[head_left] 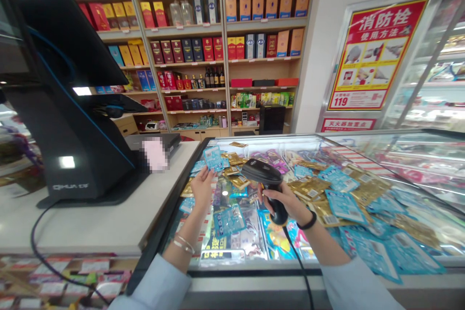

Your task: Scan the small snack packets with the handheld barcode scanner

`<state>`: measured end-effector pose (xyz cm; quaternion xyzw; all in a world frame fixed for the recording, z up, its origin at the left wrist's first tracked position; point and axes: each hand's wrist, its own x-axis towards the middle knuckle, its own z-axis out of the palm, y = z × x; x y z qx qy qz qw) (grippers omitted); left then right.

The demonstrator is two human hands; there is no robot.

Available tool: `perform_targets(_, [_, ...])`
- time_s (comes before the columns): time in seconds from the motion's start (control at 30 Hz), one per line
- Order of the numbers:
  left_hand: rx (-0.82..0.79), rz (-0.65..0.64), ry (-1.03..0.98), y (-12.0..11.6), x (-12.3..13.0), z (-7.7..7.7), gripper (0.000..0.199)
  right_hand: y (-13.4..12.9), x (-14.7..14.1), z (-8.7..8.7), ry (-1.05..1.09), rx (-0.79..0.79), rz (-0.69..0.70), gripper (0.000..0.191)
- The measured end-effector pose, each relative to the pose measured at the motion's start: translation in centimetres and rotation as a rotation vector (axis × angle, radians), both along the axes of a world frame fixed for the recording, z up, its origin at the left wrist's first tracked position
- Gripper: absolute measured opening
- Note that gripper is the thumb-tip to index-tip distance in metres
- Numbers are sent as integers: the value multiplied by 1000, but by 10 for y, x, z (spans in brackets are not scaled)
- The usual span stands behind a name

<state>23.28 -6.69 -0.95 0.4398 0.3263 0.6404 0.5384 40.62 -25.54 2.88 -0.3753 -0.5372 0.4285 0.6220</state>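
My right hand [286, 201] is wrapped round the handle of a black barcode scanner [263, 174], whose head points left toward my other hand. A cable runs down from the scanner's grip. With its fingers pinched, my left hand [203, 186] holds a small blue packet [213, 157] by its lower edge, over the glass top of a chest freezer [250, 266]. Gold packets [308, 188] and more blue packets [345, 206] lie spread on the glass around and right of the scanner. Another blue packet [229, 220] lies flat just below my left hand.
A black checkout terminal [76, 106] stands on a white counter [109, 225] at the left, its cable hanging over the front. Shelves [225, 29] of boxed goods and bottles line the back wall. A red sign [378, 58] hangs at the right.
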Motion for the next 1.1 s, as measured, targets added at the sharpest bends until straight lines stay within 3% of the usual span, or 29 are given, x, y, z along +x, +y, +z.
perform_targets(0.43, [-33,20,13,14,-7,-7,46,15,7,-1,95,-12,-99,23])
perform_targets(0.6, [-62,9,-68,10,-11,2,40,4,14,27,115,-6,-222,23])
perform_targets(0.77, [-43,27,-131,2,-10,18,37,-35,50,61,108,30,-369,23])
perform_targets(0.93, [-32,-134,-186,-37,34,44,30,-80,91,79,89,108,-594,24])
perform_targets(1.1, [-242,-439,-199,-102,108,67,22,-111,118,75,148,136,-781,25])
